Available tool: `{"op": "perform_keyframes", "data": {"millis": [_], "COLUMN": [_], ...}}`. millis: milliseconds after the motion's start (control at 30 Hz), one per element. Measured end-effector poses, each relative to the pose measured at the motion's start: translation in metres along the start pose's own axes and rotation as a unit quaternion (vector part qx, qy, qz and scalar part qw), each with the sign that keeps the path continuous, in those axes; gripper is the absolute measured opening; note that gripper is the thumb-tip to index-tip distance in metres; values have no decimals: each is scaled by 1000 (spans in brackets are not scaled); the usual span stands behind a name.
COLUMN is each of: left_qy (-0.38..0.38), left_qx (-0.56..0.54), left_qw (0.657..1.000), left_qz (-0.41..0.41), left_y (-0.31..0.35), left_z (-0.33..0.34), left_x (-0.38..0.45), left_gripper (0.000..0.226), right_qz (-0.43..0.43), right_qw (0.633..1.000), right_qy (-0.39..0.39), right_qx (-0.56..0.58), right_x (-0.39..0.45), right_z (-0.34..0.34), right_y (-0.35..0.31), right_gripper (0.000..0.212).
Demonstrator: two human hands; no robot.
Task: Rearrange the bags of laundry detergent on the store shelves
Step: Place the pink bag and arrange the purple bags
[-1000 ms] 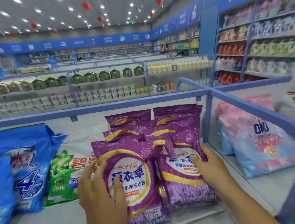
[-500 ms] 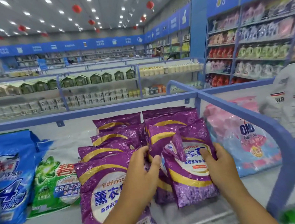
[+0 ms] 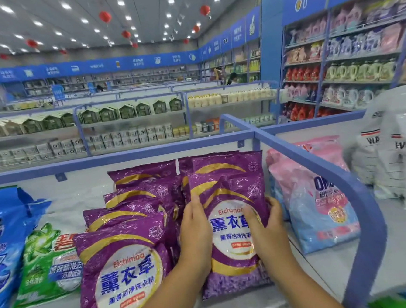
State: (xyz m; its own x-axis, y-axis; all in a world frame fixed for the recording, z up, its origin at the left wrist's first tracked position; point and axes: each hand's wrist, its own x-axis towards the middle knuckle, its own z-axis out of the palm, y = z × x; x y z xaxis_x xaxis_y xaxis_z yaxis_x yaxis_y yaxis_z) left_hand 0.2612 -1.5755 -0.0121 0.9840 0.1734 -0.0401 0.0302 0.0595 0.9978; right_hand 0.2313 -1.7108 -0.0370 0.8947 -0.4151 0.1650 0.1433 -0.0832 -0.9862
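Two rows of purple detergent bags lean on a white shelf [image 3: 269,301]. The front bag of the right row [image 3: 229,227] stands nearly upright between my hands. My left hand [image 3: 194,229] presses its left edge and my right hand [image 3: 267,224] grips its right edge, thumb across the front. Several purple bags [image 3: 225,166] stack behind it. The left row's front bag [image 3: 124,274] leans free, with more purple bags [image 3: 137,195] behind.
A green bag [image 3: 50,263] and a blue bag [image 3: 3,247] lie left of the purple rows. A blue rail divider [image 3: 324,168] separates a pink and blue bag [image 3: 322,200] on the right. White sacks [image 3: 401,152] stand far right. Stocked aisles fill the background.
My left hand left the left row's front bag and came to the right bag's left edge. Both hands have stood the right bag straighter and squared it against its row.
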Motion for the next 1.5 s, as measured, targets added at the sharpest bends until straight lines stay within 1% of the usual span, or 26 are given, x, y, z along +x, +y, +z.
{"op": "perform_keyframes", "data": {"millis": [33, 67, 133, 167, 233, 300, 367, 467, 533, 567, 600, 633, 667, 700, 800, 900, 933, 1033, 1067, 1100, 1167, 1233, 1333, 1400, 1433, 1500], "left_qy": [20, 44, 87, 105, 111, 82, 24, -30, -17, -15, -17, -19, -6, 10, 33, 35, 29, 13, 1, -10, 6, 35, 60, 53, 37, 3], "left_qx": [16, 33, 56, 67, 81, 47, 38, 69, 70, 70, 70, 69, 76, 88, 122, 154, 152, 112, 98, 84, 90, 111, 146, 161, 155, 136], "left_qw": [999, 994, 980, 975, 979, 986, 986, 979, 985, 988, 990, 992, 992, 990, 987, 986, 988, 993, 995, 996, 993, 987, 981, 982, 985, 991], "left_qz": [48, 94, 171, 185, 153, 134, 162, 191, 159, 139, 123, 109, 105, 113, 104, 44, 27, 22, 25, 38, 74, 108, 115, 87, 61, 13], "left_y": [7, 10, 13, 13, 13, 15, 13, 4, 7, 10, 13, 15, 16, 18, 14, 15, 18, 19, 17, 15, 12, 13, 21, 18, 15, 5], "left_z": [4, 9, 14, 14, 12, 7, 1, -4, -5, -4, -3, -3, -3, -3, -5, -7, -7, -10, -11, -11, -11, -8, -2, -3, -5, -7], "left_x": [-3, -4, -8, -7, -2, 0, -5, -2, 5, 10, 14, 15, 16, 15, 18, 20, 17, 11, 9, 8, 10, 18, 24, 27, 25, 17], "left_gripper": [35, 35, 46, 54, 68, 58, 57, 89, 90, 80, 63, 43, 31, 30, 52, 91, 93, 83, 75, 61, 35, 27, 37, 44, 53, 82], "right_qz": [-9, -23, -44, -48, -37, -24, -15, -14, -15, -13, -8, -2, 4, 11, 49, 70, 64, 36, 29, 20, 7, -4, 0, 3, 2, -14], "right_qw": [1000, 999, 997, 996, 994, 991, 993, 998, 999, 999, 999, 998, 997, 995, 993, 992, 992, 993, 994, 995, 996, 996, 992, 993, 993, 992], "right_qy": [11, 18, 26, 23, -2, -38, -50, -32, -20, -18, -26, -41, -59, -76, -97, -78, -68, -28, -17, -10, 2, 20, 45, 31, 19, 9], "right_qx": [-7, -17, -50, -65, -99, -122, -108, -61, -44, -35, -33, -37, -50, -58, -53, -73, -89, -107, -101, -94, -85, -90, -119, -117, -114, -125], "right_x": [6, 12, 22, 23, 20, 17, 18, 20, 23, 26, 29, 31, 32, 32, 31, 31, 30, 29, 30, 30, 31, 33, 38, 36, 34, 29], "right_z": [0, 0, -1, -3, -9, -15, -20, -18, -18, -18, -18, -18, -17, -17, -14, -12, -11, -9, -9, -7, -6, -4, -4, -5, -6, -8], "right_y": [-3, -5, -5, -5, -7, -6, -2, -1, -1, -3, -5, -8, -10, -12, -15, -15, -15, -7, -6, -4, -6, -12, -15, -13, -12, -7], "right_gripper": [27, 22, 17, 18, 21, 29, 34, 31, 29, 23, 18, 19, 23, 27, 37, 45, 45, 41, 39, 39, 43, 52, 61, 57, 52, 42]}}
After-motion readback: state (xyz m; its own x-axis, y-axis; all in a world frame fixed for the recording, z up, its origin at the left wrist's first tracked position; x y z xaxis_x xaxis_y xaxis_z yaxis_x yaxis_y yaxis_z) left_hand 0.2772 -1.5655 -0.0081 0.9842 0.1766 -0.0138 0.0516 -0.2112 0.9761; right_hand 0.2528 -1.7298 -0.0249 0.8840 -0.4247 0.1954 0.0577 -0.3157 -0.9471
